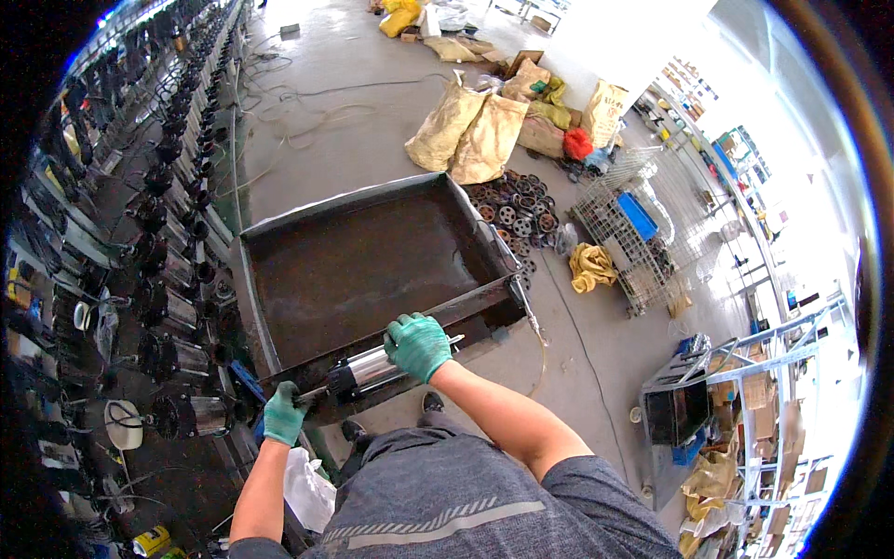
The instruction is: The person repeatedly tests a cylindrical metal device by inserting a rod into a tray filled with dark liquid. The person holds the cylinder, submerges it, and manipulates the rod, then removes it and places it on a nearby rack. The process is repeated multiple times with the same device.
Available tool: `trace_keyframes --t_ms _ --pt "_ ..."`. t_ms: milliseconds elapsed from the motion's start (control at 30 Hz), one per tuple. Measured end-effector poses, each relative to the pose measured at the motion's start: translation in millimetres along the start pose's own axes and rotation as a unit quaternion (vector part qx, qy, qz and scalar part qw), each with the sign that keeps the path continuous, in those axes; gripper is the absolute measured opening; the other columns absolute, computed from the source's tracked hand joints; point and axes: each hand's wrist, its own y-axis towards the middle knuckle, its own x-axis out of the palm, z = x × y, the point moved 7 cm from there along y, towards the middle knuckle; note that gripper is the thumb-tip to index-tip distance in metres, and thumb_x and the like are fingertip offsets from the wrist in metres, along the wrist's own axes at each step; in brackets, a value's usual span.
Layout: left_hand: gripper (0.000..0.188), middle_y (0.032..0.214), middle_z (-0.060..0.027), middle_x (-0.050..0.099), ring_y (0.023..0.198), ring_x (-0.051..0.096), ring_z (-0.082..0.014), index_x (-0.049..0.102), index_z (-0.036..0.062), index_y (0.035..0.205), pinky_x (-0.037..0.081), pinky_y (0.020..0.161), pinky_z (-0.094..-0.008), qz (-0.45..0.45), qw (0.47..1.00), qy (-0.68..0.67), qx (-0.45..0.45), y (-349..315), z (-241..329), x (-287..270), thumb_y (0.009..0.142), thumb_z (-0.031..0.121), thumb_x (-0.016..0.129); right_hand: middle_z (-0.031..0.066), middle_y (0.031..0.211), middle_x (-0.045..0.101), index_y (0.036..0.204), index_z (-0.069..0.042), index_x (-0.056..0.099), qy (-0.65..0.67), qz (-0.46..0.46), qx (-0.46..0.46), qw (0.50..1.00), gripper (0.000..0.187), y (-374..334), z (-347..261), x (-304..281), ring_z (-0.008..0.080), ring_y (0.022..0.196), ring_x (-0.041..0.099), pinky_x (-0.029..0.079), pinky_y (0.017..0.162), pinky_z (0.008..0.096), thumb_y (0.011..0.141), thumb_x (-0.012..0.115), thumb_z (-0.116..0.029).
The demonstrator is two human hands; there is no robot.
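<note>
A silver cylindrical motor point(371, 367) with a black end lies across the near side of a large dark metal tank point(349, 197). My right hand point(418, 347), in a green glove, is wrapped over the motor's right part, where a thin tip pokes out beyond the fingers. My left hand point(284, 415), also gloved in green, closes round the narrow dark shaft that runs out from the black end. The fingers of the left hand partly hide that shaft's tip. The tank's wide interior is dark brown; I cannot tell whether it holds liquid.
Rows of similar motors point(194, 416) line the rack on my left. Beyond the tank stand tan sacks point(491, 137) beside a heap of dark wheel-shaped parts point(521, 210). A wire cage cart point(615, 244) is to the right. Cables and a hose cross the floor.
</note>
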Motion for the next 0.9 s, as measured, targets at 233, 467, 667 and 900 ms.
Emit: trace_keyframes --t_ms 233,467,667,900 --pt "0.053 0.072 -0.0059 0.066 0.050 0.057 -0.0190 0.058 0.0135 0.085 0.034 0.041 -0.0269 -0.181 0.667 -0.414 -0.593 -21.5 -15.7 5.8 0.092 0.066 0.060 0.0126 0.087 0.069 0.081 -0.011 0.067 0.010 0.004 -0.001 1.000 0.019 -0.4 3.6 3.2 0.0324 0.085 0.066 0.053 0.076 0.0469 0.089 0.063 -0.027" --pt "0.019 0.089 -0.0005 0.058 0.071 0.057 -0.0118 0.055 0.0111 0.107 0.049 0.060 -0.0270 -0.167 0.859 -0.417 -0.246 -6.5 -0.7 -2.2 0.095 0.015 0.070 0.0121 0.088 0.069 0.082 -0.011 0.068 0.016 -0.003 0.010 1.000 0.018 -1.1 4.1 3.7 0.0321 0.086 0.066 0.052 0.078 0.0468 0.088 0.063 -0.027" --pt "0.026 0.088 -0.0006 0.065 0.076 0.058 -0.0116 0.065 0.0056 0.108 0.051 0.069 -0.0297 -0.316 0.897 -0.213 -0.225 -2.7 -23.1 1.8 0.091 0.020 0.078 0.0118 0.085 0.068 0.081 -0.010 0.067 0.010 0.016 -0.001 1.000 0.018 -0.9 3.3 0.2 0.0323 0.082 0.066 0.053 0.074 0.0466 0.087 0.064 -0.027" --pt "0.037 0.096 -0.0201 0.074 0.091 0.070 -0.0404 0.072 0.0054 0.105 0.055 0.077 -0.0470 -0.168 0.966 0.197 -0.024 7.2 5.2 -13.8 0.082 0.034 0.081 0.0118 0.086 0.068 0.083 -0.010 0.068 0.016 0.015 -0.001 1.000 0.018 -2.3 2.8 2.0 0.0324 0.083 0.066 0.053 0.075 0.0466 0.088 0.063 -0.027"
